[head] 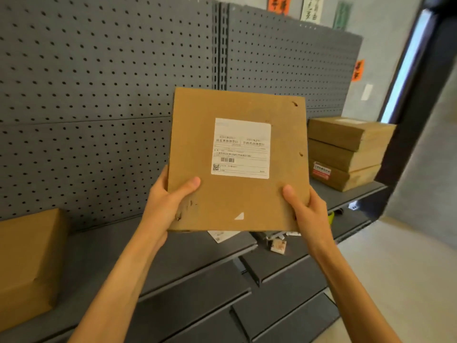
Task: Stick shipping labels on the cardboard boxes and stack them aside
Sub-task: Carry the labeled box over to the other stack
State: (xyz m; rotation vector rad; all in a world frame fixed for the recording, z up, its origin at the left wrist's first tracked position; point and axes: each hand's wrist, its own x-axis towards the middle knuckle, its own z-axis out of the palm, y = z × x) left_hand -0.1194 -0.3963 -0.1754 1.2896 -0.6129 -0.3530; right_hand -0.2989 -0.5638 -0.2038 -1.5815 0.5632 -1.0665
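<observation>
My two bare forearms reach up from the bottom of the view, and between them I hold a flat cardboard box [237,159] lifted in front of the grey pegboard wall [99,82]. My left hand [168,201] grips the box's lower left corner, thumb pressed flat on its face and fingers curled behind it. My right hand [306,211] grips the lower right corner the same way, thumb on the front. A white shipping label [241,148] with a barcode and a square code sits stuck near the middle of the box face, slightly above centre. To the right of the box, a stack of three cardboard boxes [348,152] rests on the grey shelf [197,256] against the pegboard. To the left of the box, another cardboard box [27,263] stands on the same shelf. Just below the held box, loose paper sheets [220,235] and a small packet [278,246] lie on the shelf.
</observation>
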